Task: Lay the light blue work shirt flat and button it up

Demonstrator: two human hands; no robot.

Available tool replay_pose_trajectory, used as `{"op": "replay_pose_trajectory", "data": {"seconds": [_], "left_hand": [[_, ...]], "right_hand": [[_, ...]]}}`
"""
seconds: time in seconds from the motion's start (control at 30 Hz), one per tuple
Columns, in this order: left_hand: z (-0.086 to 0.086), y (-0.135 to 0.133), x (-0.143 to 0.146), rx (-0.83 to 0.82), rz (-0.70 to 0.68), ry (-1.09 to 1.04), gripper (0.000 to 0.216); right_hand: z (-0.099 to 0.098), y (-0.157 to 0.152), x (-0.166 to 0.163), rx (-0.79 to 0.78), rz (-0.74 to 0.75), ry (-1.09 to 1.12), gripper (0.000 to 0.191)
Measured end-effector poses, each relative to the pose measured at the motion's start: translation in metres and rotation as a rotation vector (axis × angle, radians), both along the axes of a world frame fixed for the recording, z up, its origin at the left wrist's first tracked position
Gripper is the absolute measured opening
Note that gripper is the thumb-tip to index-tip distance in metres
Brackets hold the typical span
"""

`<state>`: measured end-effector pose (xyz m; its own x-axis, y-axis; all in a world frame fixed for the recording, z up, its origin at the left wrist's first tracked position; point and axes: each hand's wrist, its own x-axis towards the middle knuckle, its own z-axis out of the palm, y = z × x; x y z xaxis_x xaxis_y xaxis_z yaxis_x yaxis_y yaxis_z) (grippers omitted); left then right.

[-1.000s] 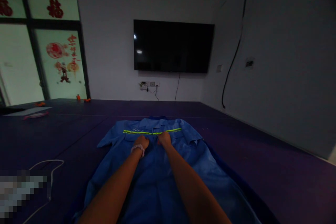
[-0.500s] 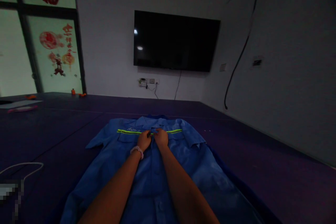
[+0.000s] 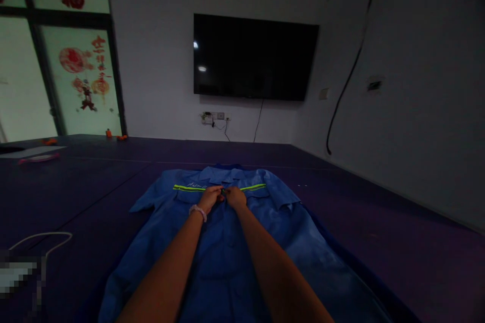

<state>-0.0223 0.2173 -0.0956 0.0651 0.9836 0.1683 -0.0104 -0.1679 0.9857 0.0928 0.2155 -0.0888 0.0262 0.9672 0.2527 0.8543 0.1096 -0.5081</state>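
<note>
A blue short-sleeved work shirt (image 3: 288, 234) lies flat with its front up and its collar away from me. A yellow-green stripe (image 3: 254, 187) crosses its chest. Both my arms reach over it to the middle of the chest. My left hand (image 3: 209, 199), with a pale scrunchie (image 3: 197, 212) on the wrist, is closed in a pinch at the front placket. Beside it my right hand (image 3: 236, 198) also pinches the placket, fingertips almost meeting the left ones. Whether a button lies between the fingers is too small to tell.
The shirt lies on a dark purple surface (image 3: 382, 242). At left are a white cable (image 3: 45, 233), a blurred-out device (image 3: 17, 276) and a pink-edged object (image 3: 40, 158). Small orange things (image 3: 121, 137) stand near the door. A television (image 3: 253, 58) hangs on the far wall.
Both hands stay at the chest placket. The left fingers have turned and stretched toward the right hand, and the right hand has shifted slightly. The view has moved a little.
</note>
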Motion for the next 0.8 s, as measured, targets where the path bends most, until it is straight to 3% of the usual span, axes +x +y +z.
{"op": "replay_pose_trajectory", "data": {"seconds": [0.2, 0.4, 0.6, 0.8], "left_hand": [[-0.002, -0.004, 0.010, 0.034, 0.054, -0.076, 0.028], [-0.005, -0.005, 0.018, 0.083, 0.187, -0.068, 0.024], [-0.008, 0.003, 0.023, 0.060, 0.365, 0.010, 0.036], [-0.007, 0.004, 0.023, 0.088, 0.376, 0.131, 0.012]], "right_hand": [[-0.004, 0.002, 0.006, 0.040, 0.018, 0.109, 0.025], [-0.007, 0.002, 0.008, 0.103, 0.017, 0.223, 0.021], [-0.010, 0.002, 0.009, 0.159, 0.023, 0.285, 0.016], [-0.015, 0.006, 0.006, 0.208, 0.010, 0.330, 0.013]]}}
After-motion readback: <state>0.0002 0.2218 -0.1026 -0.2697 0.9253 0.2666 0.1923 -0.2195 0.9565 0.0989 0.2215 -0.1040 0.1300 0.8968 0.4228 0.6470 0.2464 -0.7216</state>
